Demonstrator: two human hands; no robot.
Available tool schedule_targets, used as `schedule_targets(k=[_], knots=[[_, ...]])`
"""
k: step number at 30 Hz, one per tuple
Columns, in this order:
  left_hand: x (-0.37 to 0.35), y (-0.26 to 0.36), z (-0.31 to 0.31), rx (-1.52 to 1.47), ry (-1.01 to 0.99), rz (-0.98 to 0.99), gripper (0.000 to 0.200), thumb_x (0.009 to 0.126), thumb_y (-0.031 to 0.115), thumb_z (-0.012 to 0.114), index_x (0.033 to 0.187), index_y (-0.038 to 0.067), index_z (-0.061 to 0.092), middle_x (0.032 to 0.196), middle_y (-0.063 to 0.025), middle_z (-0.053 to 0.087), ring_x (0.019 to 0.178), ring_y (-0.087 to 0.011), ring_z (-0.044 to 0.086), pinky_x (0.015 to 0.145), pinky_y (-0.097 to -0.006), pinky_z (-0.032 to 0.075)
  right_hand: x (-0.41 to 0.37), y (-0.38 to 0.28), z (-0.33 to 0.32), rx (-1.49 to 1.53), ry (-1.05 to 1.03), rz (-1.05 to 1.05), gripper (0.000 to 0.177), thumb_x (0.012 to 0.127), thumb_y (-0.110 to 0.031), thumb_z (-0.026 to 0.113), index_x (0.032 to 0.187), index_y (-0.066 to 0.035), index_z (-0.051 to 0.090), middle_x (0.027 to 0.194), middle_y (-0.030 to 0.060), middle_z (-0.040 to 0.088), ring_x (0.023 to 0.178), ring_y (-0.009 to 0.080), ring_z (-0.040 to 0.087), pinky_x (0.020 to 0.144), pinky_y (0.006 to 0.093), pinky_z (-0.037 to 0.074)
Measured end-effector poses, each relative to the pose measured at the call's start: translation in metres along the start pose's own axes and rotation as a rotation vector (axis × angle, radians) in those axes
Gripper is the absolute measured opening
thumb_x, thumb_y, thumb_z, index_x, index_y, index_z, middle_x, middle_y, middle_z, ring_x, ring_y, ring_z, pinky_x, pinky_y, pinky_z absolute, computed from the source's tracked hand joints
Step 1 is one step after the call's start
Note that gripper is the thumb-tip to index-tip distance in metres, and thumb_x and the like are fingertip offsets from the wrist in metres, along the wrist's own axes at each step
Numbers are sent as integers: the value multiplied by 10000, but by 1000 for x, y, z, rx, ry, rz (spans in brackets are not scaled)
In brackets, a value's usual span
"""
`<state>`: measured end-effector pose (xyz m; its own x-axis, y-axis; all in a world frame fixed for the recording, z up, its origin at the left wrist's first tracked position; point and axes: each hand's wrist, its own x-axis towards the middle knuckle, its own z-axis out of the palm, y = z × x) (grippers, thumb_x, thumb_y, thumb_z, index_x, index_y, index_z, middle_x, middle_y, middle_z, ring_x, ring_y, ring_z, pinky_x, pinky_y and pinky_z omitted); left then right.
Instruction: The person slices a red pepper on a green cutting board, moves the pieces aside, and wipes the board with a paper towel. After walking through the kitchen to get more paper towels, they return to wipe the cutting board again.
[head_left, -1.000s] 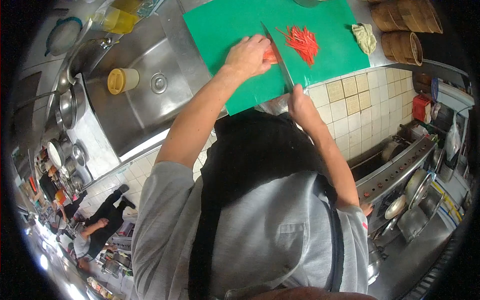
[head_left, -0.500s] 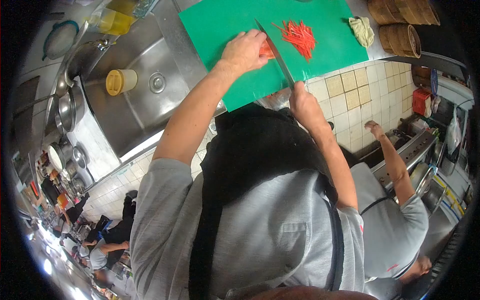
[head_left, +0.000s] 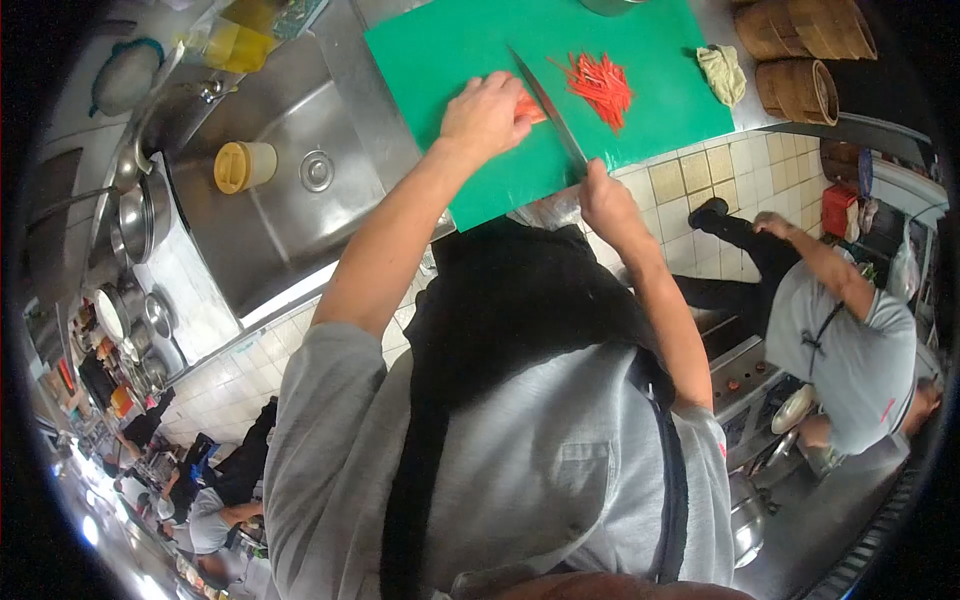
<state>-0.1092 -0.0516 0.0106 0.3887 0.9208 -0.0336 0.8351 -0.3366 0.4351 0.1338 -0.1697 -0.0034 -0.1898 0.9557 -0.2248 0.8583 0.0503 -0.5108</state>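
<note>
Red food piece [head_left: 532, 107] lies on your green cutting board [head_left: 455, 50], far centre. At left, a steel sink [head_left: 275, 225] contains a yellow-lidded container [head_left: 245, 166]; at right, a co-worker [head_left: 850, 340] stands beside the stove [head_left: 745, 377]. Your left hand [head_left: 487, 115], fingers bunched together, holds down the piece, whose exposed end shows at the hand's right. Your right hand [head_left: 612, 205] is wrapped around the knife [head_left: 549, 105]; red shreds [head_left: 602, 92] lie right of it. Red mark [head_left: 722, 450] on your right sleeve: too small to read.

Smooth metal knife [head_left: 551, 109] (matt plastic board [head_left: 655, 75]).
</note>
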Motion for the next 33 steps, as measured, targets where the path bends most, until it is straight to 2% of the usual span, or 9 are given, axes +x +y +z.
schedule_targets(k=[2,6,9,12,15,18,23,26,33], knots=[[-4,-2,-6,-8,-2,-80,457,938,334,716,1300,62,656,1324,-150,649,1169,-382,653,991,-473,560,-9,9,-7,-34,21,30,155,996,-70,543,1077,13,440,773,351,641,778,575,640,666,647,487],[-8,-22,-18,-113,153,-116,306,993,242,662,1234,58,700,1225,-159,686,1135,-376,663,961,-471,562,-17,30,-17,0,62,167,193,997,-124,551,1104,-7,442,809,367,661,822,579,654,713,661,503],[-10,-35,-21,-110,267,27,264,987,138,648,1237,86,714,1189,-132,704,1132,-354,663,962,-464,559,-21,28,-26,-11,85,120,181,1016,-107,567,1095,-3,442,778,348,648,785,561,652,668,646,485],[-9,-35,-10,-22,257,387,292,974,145,664,1259,110,717,1201,-105,708,1132,-328,666,970,-448,557,-23,13,-24,35,96,41,186,1019,-111,575,1087,-4,440,766,345,644,777,560,652,661,643,486],[-16,-19,5,3,248,362,331,961,186,694,1287,134,716,1196,-82,707,1108,-303,670,963,-438,559,-26,11,-13,61,42,88,177,1024,-106,570,1087,0,442,756,346,642,765,566,647,647,642,485],[-18,2,14,-30,161,100,368,949,247,722,1307,164,714,1179,-80,699,1062,-307,676,936,-444,568,-31,12,-9,88,-7,137,194,1020,-161,546,1106,-20,445,821,389,660,822,587,657,712,675,505],[-11,19,23,-64,125,66,398,935,300,742,1318,195,705,1133,-97,672,1008,-337,687,886,-464,584,-34,-1,-22,119,-24,132,220,1046,-197,551,1110,-18,440,829,394,657,837,592,653,733,667,505],[-2,26,21,-37,63,43,426,931,310,743,1337,195,686,1118,-110,660,992,-357,695,870,-479,591,-36,-4,-22,121,19,98,197,1061,-169,551,1100,-5,448,803,360,657,797,571,649,655,645,488],[3,32,14,-107,3,-21,467,928,302,743,1374,190,659,1131,-130,657,1003,-378,695,875,-498,588,-40,-5,-29,100,20,153,212,1048,-175,545,1108,-4,434,817,386,659,820,584,655,716,662,507]])
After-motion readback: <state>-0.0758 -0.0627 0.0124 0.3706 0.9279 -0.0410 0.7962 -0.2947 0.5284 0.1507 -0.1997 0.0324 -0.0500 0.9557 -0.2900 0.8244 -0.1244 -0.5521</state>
